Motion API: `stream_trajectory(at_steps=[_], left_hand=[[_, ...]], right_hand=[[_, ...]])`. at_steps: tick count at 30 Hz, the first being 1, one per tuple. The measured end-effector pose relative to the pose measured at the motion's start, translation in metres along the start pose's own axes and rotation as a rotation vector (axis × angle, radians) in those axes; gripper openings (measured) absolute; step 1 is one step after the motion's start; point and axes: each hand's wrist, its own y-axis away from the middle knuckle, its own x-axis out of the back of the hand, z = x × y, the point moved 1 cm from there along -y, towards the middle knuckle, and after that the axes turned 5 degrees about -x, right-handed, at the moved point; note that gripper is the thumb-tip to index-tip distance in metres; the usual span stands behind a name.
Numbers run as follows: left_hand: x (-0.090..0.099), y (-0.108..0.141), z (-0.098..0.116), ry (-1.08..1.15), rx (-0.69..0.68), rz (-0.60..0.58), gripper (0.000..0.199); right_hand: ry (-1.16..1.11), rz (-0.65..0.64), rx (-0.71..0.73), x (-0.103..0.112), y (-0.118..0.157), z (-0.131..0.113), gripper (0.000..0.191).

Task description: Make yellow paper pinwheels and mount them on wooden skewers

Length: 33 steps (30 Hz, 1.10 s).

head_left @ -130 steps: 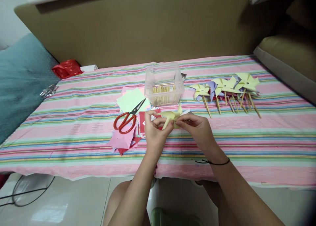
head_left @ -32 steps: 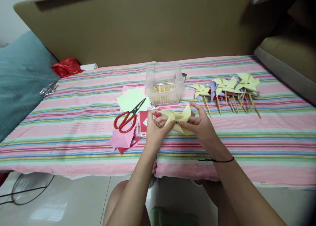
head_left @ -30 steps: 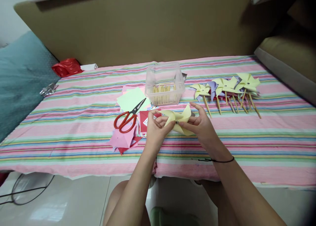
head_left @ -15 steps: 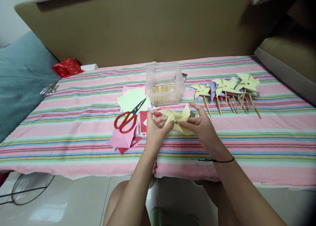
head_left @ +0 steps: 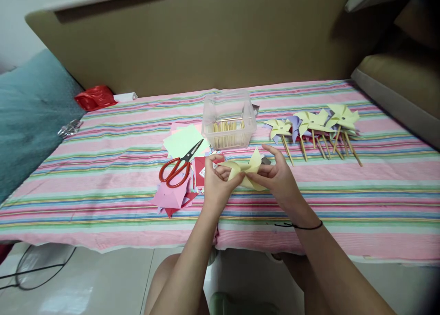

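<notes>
Between my two hands is a pale yellow paper pinwheel (head_left: 255,160), held above the striped cloth. My left hand (head_left: 220,179) grips its left side, with the thumb pressed at the centre. My right hand (head_left: 277,175) pinches it from the right, thumb also at the centre, index finger raised. Both thumbs cover the middle, so the metal fastener there is hidden. Left of my left hand lie red-handled scissors (head_left: 177,169), resting over pink paper pieces (head_left: 171,193) and a pale green sheet (head_left: 184,141).
A clear plastic box (head_left: 229,118) of short wooden sticks stands behind my hands. Several finished pinwheels on sticks (head_left: 312,121) lie to the right. At the far left are a red plastic bag (head_left: 95,98), silvery clips (head_left: 70,128) and a teal cushion (head_left: 29,118). The striped cloth (head_left: 378,200) ends at the front edge.
Both thumbs have closed in over the pinwheel's centre, covering the metal fastener that showed before. The view has shifted slightly; the other things stay in place.
</notes>
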Motion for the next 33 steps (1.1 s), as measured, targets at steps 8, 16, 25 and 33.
stream_trajectory(at_steps=[8,16,25,33], left_hand=[[0.000,0.001,0.002,-0.023,-0.014,0.044,0.060],[0.014,-0.007,0.011,0.174,0.045,0.196,0.062],[0.048,-0.016,0.021,0.611,0.058,0.305,0.038],[0.065,0.000,0.027,0.616,0.092,0.286,0.034]], right_hand=[[-0.003,-0.082,0.015,0.004,-0.002,0.002,0.083],[0.033,0.079,0.070,0.022,-0.005,0.000,0.057],[0.168,0.210,0.251,0.022,-0.024,-0.017,0.030],[1.016,0.026,0.275,-0.056,-0.131,-0.091,0.007]])
